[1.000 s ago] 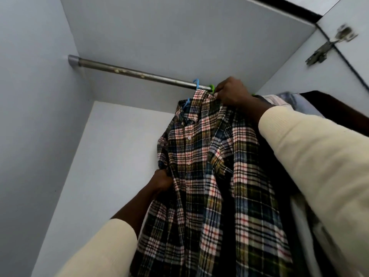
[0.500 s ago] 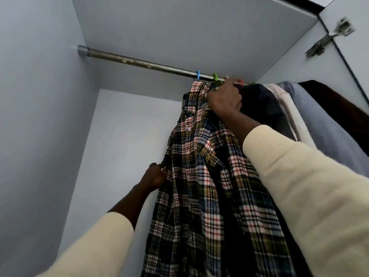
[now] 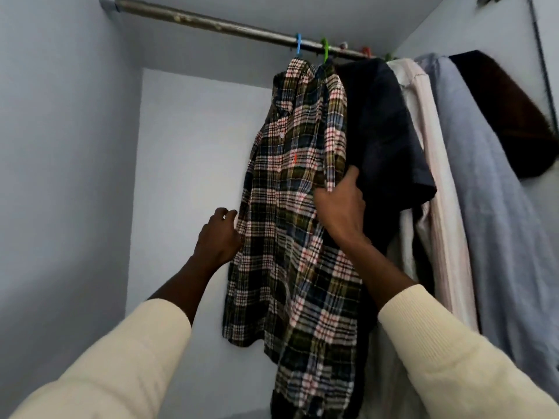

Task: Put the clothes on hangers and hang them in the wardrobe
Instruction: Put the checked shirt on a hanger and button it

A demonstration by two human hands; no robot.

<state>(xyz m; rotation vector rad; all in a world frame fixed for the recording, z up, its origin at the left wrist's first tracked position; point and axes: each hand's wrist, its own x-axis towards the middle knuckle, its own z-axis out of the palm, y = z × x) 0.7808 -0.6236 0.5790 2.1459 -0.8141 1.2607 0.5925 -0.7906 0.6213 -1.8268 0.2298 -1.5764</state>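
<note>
Plaid shirt (image 3: 295,189) hangs from the metal rod (image 3: 211,24) at 12 o'clock, on a hanger whose blue hook (image 3: 298,43) sits over the rod; a green hook (image 3: 324,48) just beside it at 3 o'clock. Left hand (image 3: 217,237), fingers curled, touches the shirt's 9 o'clock edge; cannot tell if it pinches the cloth. Right hand (image 3: 341,204) grips the shirt's 3 o'clock edge, thumb up, fingers wrapped in fabric. At 3 o'clock of the shirt, touching: dark navy shirt (image 3: 384,140), then pale pink garment (image 3: 435,182), light blue garment (image 3: 496,222), brown garment (image 3: 508,116). Cream sleeves (image 3: 447,352) at 6 o'clock.
</note>
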